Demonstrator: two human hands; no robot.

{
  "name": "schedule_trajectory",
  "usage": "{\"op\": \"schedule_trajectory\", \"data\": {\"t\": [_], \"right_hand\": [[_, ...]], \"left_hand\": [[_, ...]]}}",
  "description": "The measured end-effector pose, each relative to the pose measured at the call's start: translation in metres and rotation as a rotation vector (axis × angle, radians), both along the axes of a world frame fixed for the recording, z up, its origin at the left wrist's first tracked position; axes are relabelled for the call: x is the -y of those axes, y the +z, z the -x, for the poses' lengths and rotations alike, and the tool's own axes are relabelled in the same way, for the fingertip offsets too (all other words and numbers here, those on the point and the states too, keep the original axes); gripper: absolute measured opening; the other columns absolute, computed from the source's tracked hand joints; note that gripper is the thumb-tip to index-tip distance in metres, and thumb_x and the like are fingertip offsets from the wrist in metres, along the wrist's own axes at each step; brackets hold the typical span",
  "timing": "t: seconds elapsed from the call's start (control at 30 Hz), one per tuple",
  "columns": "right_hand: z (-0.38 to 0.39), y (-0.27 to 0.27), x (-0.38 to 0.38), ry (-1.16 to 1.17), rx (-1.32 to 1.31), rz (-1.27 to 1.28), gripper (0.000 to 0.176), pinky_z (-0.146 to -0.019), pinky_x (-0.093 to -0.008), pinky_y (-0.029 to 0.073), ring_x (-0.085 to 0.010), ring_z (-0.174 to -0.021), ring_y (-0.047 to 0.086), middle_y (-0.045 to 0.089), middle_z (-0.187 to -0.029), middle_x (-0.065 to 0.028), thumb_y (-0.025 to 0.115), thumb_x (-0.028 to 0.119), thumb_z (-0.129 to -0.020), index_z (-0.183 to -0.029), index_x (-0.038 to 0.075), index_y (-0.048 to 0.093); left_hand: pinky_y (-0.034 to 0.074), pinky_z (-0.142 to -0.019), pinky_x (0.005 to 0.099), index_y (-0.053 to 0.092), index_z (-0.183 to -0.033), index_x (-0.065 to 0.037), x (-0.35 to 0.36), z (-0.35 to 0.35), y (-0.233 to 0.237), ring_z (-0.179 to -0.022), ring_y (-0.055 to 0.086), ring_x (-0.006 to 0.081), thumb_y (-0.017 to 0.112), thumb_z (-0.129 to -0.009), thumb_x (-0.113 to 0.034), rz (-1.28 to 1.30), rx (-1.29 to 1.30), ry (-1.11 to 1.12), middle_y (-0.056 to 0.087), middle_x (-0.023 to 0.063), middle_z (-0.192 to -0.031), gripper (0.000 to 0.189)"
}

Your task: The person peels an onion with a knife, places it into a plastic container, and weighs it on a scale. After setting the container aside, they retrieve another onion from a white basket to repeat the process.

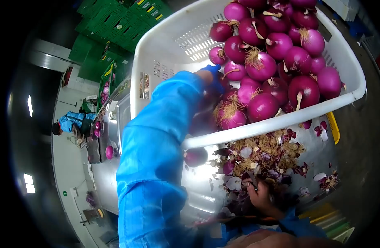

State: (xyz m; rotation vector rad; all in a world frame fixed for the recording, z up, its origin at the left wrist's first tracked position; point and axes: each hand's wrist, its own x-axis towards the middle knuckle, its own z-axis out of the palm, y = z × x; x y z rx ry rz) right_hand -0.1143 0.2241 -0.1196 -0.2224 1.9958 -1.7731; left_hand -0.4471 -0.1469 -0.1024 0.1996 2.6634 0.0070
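My left hand (pixel 214 78), in a blue glove below a blue sleeve, reaches into a white plastic crate (pixel 247 131) piled with red onions (pixel 262 107). It is beside the onions at the near left of the pile. A dark onion under it is blurred, and its fingers are partly hidden, so I cannot make out its grip. My bare right hand (pixel 262 197) is low over the metal table, closed on what looks like a small knife (pixel 252 180). Around that hand lie onion roots and skins (pixel 268 155). A single red onion (pixel 195 157) rests on the table below the crate.
Green crates (pixel 115 25) are stacked at the upper left. A person in blue (pixel 74 122) works further off to the left, near a few onions (pixel 110 152). A yellow edge (pixel 333 127) shows right of the table, and crates (pixel 328 221) stand at lower right.
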Motion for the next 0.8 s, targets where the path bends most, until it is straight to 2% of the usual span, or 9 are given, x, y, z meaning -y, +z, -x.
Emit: {"op": "schedule_trajectory", "data": {"t": [0.2,0.27,0.3,0.33,0.37,0.47,0.6,0.7,0.8], "right_hand": [[0.002,0.011,0.004,-0.042,0.048,-0.022,0.016,-0.067,-0.0388,0.049,-0.0278,-0.075,0.064,0.066,-0.082,-0.0147,0.068,0.016,-0.085,-0.093,0.002,0.066],[-0.002,0.005,0.002,-0.084,-0.088,-0.069,0.015,-0.066,-0.0407,0.046,-0.0309,-0.072,0.061,0.064,-0.078,-0.0142,0.070,0.016,-0.083,-0.088,0.003,0.066],[-0.001,0.007,0.001,-0.096,-0.139,-0.064,0.014,-0.066,-0.0412,0.045,-0.0317,-0.071,0.061,0.063,-0.077,-0.0140,0.071,0.016,-0.082,-0.088,0.004,0.066],[-0.002,0.011,0.001,-0.106,-0.188,-0.058,0.014,-0.065,-0.0417,0.044,-0.0325,-0.071,0.060,0.062,-0.075,-0.0138,0.071,0.016,-0.082,-0.087,0.004,0.066],[-0.001,0.019,0.001,-0.109,-0.207,-0.054,0.014,-0.067,-0.0416,0.044,-0.0328,-0.072,0.060,0.063,-0.076,-0.0139,0.071,0.015,-0.082,-0.089,0.004,0.067],[0.002,0.048,0.004,-0.107,-0.221,0.000,0.017,-0.073,-0.0412,0.045,-0.0330,-0.077,0.062,0.066,-0.081,-0.0146,0.069,0.014,-0.083,-0.096,0.004,0.069],[0.016,0.095,0.015,-0.192,-0.256,0.141,0.038,-0.074,-0.0316,0.050,-0.0170,-0.080,0.063,0.064,-0.083,-0.0068,0.073,0.012,-0.083,-0.117,0.002,0.060],[0.029,0.141,0.021,-0.122,-0.302,0.552,0.074,-0.074,-0.0238,0.046,-0.0103,-0.076,0.053,0.052,-0.085,-0.0004,0.079,0.013,-0.079,-0.142,0.009,0.040],[0.025,0.166,0.012,-0.141,-0.459,0.342,0.083,-0.078,-0.0285,0.049,-0.0180,-0.083,0.059,0.059,-0.097,-0.0085,0.080,0.042,-0.077,-0.141,0.007,0.041]], "left_hand": [[0.054,-0.090,0.0363,0.059,-0.130,-0.008,-0.011,-0.023,0.070,-0.105,0.065,0.0225,0.084,-0.067,-0.027,-0.251,0.040,0.113,0.068,0.0116,-0.114,0.070],[0.054,-0.091,0.0362,0.045,-0.141,-0.007,-0.014,-0.039,0.120,-0.108,0.063,0.0240,0.084,-0.070,-0.019,-0.660,0.081,0.326,0.064,0.0150,-0.119,0.082],[0.054,-0.091,0.0389,0.031,-0.147,-0.006,0.008,-0.035,0.115,-0.111,0.061,0.0296,0.083,-0.075,-0.020,-0.857,0.095,0.377,0.058,0.0200,-0.125,0.090],[0.056,-0.088,0.0356,0.042,-0.142,-0.009,-0.003,-0.051,0.146,-0.109,0.062,0.0265,0.087,-0.070,-0.025,-1.052,0.052,0.445,0.064,0.0141,-0.119,0.086],[0.057,-0.086,0.0370,0.036,-0.145,-0.009,0.000,-0.061,0.161,-0.112,0.061,0.0274,0.085,-0.074,-0.032,-0.964,-0.098,0.583,0.058,0.0153,-0.127,0.090],[0.053,-0.094,0.0495,0.034,-0.146,-0.006,-0.016,-0.115,0.218,-0.119,0.057,0.0326,0.068,-0.087,-0.043,-1.501,-0.021,0.569,0.049,0.0174,-0.138,0.077],[0.035,-0.107,0.0642,0.032,-0.148,-0.007,-0.083,-0.204,0.256,-0.133,0.044,0.0389,0.051,-0.088,-0.062,-1.916,-0.043,0.603,0.044,0.0185,-0.144,0.083],[0.035,-0.108,0.0628,0.031,-0.148,-0.008,-0.137,-0.273,0.253,-0.132,0.044,0.0397,0.048,-0.088,-0.067,-2.028,-0.014,0.644,0.044,0.0191,-0.144,0.086],[0.040,-0.108,0.0557,0.031,-0.148,-0.008,-0.169,-0.322,0.207,-0.131,0.046,0.0362,0.049,-0.089,-0.067,-2.256,0.181,0.803,0.048,0.0173,-0.139,0.085]]}}
